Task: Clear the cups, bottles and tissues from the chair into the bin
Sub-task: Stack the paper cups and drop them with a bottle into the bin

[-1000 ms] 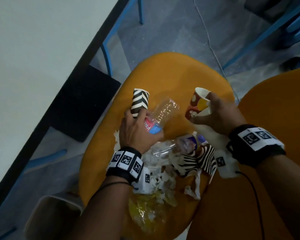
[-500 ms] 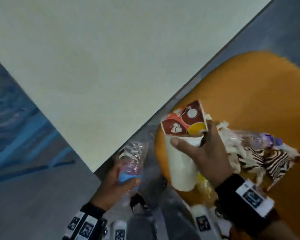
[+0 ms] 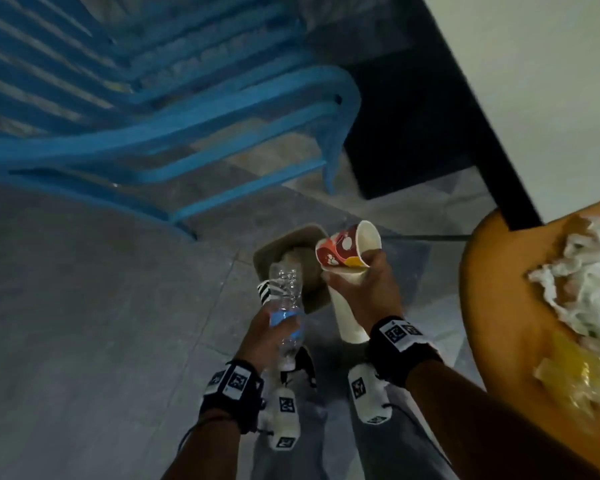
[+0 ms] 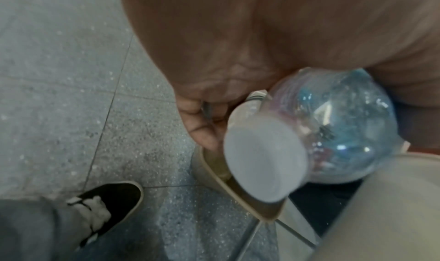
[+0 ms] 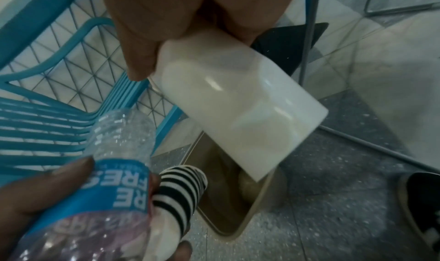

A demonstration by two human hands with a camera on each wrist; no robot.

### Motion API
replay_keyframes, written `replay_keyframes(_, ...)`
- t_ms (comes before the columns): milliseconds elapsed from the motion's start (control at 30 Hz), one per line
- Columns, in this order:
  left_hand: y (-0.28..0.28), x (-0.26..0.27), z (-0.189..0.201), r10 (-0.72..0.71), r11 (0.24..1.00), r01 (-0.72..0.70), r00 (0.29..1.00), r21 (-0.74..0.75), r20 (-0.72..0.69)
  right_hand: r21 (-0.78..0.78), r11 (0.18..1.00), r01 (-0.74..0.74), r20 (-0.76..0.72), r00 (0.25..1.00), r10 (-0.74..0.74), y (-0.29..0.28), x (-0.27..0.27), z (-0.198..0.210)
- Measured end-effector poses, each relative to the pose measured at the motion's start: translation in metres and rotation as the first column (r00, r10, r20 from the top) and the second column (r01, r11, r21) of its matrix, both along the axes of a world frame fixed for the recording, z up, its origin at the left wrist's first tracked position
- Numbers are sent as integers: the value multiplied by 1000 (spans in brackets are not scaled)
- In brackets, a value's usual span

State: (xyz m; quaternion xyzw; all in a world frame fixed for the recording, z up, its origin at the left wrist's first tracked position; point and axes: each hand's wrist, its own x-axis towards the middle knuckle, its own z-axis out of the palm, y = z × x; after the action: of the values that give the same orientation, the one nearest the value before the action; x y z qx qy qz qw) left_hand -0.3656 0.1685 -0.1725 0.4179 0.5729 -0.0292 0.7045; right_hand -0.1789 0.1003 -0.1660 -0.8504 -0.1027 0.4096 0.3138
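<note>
Bin point(image 3: 293, 271) stands on the floor below both hands, something pale lying inside. Left hand point(image 3: 262, 336) grips a clear bottle point(image 3: 286, 306) and striped cup point(image 3: 267, 292); right hand point(image 3: 368, 294) clutches a patterned cup point(image 3: 340, 252) and white cup point(image 3: 347, 317). Tissues point(image 3: 589, 278) remain on the orange chair point(image 3: 492, 306). Only the right wrist view shows the striped cup's point(image 5: 181, 189) bands clearly.

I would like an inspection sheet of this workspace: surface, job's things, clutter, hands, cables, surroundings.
Surface: grey tiled floor; orange chair at right.
Job's things: beige bin on the floor; tissues on the chair.
Clutter: yellow wrapper on the chair.
Hands: left hand holds clear bottle and striped cup; right hand holds patterned cup and white cup, above the bin.
Cables: nothing seen.
Surroundings: blue wire chairs, pale tabletop.
</note>
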Motion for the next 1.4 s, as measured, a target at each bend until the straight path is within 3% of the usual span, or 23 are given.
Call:
replay_keyframes(100,3,4,-27,121,992,-120,992,-39,34,84,996,6,41,999,-9,26,-8,-34)
replay_keyframes(200,12,14,-52,191,976,-185,981,-112,41,201,973,114,57,990,-128,49,-14,-58)
replay_keyframes(300,23,23,-75,147,963,-136,989,-234,28,282,933,222,67,966,-250,65,-19,-84)
replay_keyframes(367,30,25,-83,44,974,-33,998,-224,44,285,931,227,26,969,-244,68,-25,-102)
replay_keyframes(433,38,24,-88,-89,986,90,996,-138,15,229,969,90,35,994,-101,58,-35,-118)
replay_keyframes(500,43,18,-94,-196,981,196,979,-12,-59,106,978,-182,171,972,162,38,-42,-128)
replay_keyframes(600,51,4,-104,-222,927,326,877,187,-426,-133,855,-501,301,801,517,14,-39,-133)
replay_keyframes(633,53,1,-108,-167,920,323,836,223,-523,-175,842,-510,299,788,539,11,-34,-132)
replay_keyframes(700,55,-5,-114,-80,946,243,816,213,-572,-227,859,-458,284,813,508,8,-22,-129)
replay_keyframes(800,45,1,-127,-168,955,269,843,129,-511,-249,897,-364,171,896,411,2,-3,-124)
replay_keyframes(933,33,24,-137,-243,908,371,846,196,-475,-145,938,-315,125,935,333,-19,12,-107)
replay_keyframes(1067,33,55,-134,-278,873,421,844,245,-458,-100,963,-250,85,962,259,-48,21,-77)
replay_keyframes(1267,28,77,-124,-244,900,383,838,209,-488,-71,978,-198,-32,980,196,-92,25,-29)
replay_keyframes(1400,26,67,-93,-241,921,356,840,159,-486,21,985,-173,-66,983,174,-109,27,36)
